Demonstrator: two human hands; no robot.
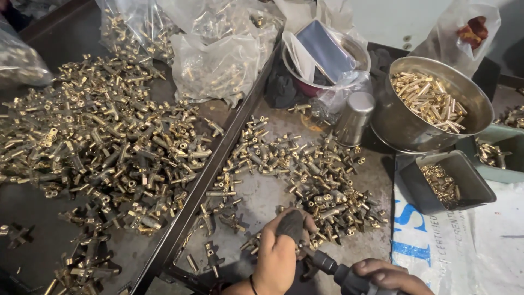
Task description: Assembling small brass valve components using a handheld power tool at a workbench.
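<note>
Left hand (278, 257) low centre, fingers curled tight round the dark grip of a hand tool (292, 225), its head pressed down at the near edge of the middle pile of brass fittings (305, 175); whether a fitting is pinned under it cannot be told, the hand hides that spot. Right hand (388, 275) at the bottom edge, fingers folded over the black body of the power tool (341, 276) that lies between the two hands; closed on it, thumb side not visible.

Work judged early to midway: the big tray (33, 240) on the left carries a broad heap of fittings (103, 136), thick at the top and thinning to scattered pieces near the bottom; the middle pile on the worn bench (262, 196) is loose and spread, near the hands; which heap is finished and which is waiting cannot be told from looks alone.

Beyond: clear bags of brass parts (218, 60); a steel bowl (404, 125) partly filled with small brass pins; a steel cup (353, 117) just beside it; a grey tub (464, 175) with a small lot of tiny parts; a red-rimmed basin (349, 46) with papers.
</note>
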